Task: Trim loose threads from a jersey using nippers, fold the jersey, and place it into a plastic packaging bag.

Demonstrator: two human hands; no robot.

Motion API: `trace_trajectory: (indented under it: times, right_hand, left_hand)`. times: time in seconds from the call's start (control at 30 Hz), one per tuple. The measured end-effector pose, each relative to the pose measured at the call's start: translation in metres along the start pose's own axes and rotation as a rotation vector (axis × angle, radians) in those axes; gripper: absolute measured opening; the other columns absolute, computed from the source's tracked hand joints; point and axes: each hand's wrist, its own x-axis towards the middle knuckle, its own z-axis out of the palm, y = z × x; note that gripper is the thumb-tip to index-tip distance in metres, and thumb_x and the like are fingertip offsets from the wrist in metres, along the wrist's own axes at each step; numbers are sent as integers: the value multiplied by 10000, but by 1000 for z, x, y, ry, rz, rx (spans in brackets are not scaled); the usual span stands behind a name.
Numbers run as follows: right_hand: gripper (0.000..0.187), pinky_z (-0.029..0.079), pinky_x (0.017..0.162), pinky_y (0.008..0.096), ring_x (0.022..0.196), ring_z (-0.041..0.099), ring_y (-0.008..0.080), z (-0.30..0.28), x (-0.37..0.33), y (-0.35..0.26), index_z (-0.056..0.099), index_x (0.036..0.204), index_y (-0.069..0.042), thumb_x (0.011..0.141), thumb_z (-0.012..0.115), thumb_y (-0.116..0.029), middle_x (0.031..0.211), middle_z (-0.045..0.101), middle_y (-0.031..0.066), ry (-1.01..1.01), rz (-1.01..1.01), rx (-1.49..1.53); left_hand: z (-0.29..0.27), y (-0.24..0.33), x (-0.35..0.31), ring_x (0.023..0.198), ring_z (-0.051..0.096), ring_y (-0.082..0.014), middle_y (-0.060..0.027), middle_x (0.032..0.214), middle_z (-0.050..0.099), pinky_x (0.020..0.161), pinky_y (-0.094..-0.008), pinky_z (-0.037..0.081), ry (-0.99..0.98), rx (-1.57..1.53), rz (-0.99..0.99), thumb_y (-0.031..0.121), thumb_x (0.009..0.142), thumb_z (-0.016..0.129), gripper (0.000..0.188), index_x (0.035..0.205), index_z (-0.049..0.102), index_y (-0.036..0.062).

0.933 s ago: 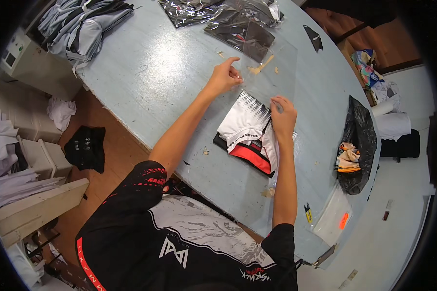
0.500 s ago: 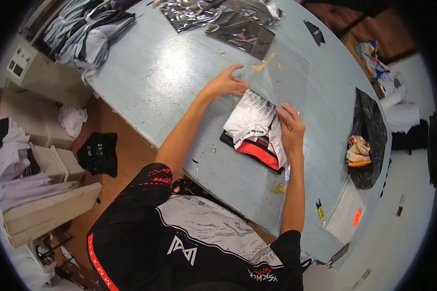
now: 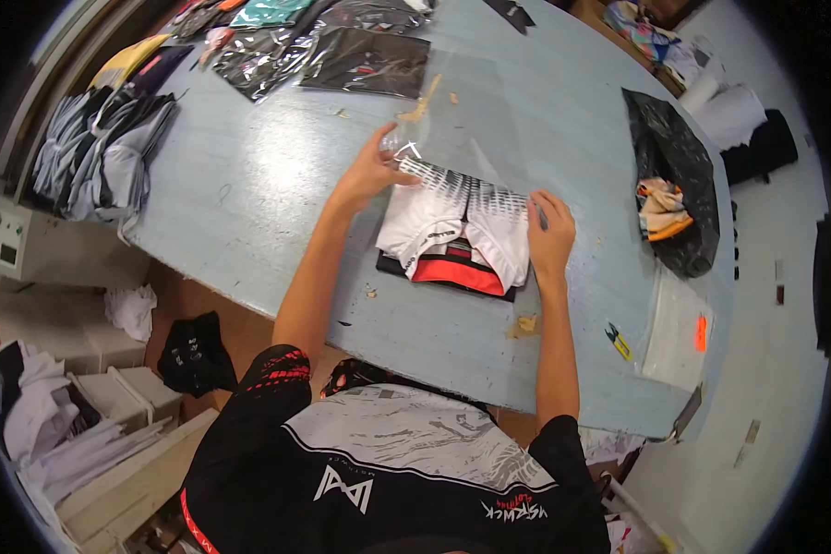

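A folded shirt, white with a black dotted pattern and a red and black neck part, lies on the table before me. Its far edge meets a clear plastic bag spread flat beyond it; how far the shirt reaches into the bag is hard to make out. At the shirt's far left corner is my left hand, thumb and forefinger spread apart with shiny film near them. My right hand grips the shirt's right edge, its fingers bent around that side.
Packed dark garments in clear bags lie at the far side. Bundled grey clothes are stacked at the left. To the right are a black plastic bag, a patterned cloth, yellow-handled snips and a pale plastic packet.
My view has turned, so the table sits differently in it. The shirt lies squarer to me, and both hands stay at its sides.
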Motion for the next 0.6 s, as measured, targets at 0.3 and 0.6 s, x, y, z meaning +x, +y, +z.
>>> trace_trajectory:
  times: [0.3,0.6]
  right_hand:
    - [146,487,940,393,1048,674,267,-4,-14,5,800,1018,-99,880,754,-89,1104,745,64,18,-81,-116]
    - [119,478,919,409,1024,666,274,-1,-14,20,807,970,-90,867,753,-113,1083,750,71,77,18,-163]
  left_hand:
    - [7,13,3,851,699,-141,-161,1076,740,688,-262,529,74,199,-230,105,792,899,818,1478,467,-1]
    - [20,12,-4,1042,691,-187,-183,1192,730,912,-290,525,-102,-69,-87,1,817,832,785,1495,438,-29]
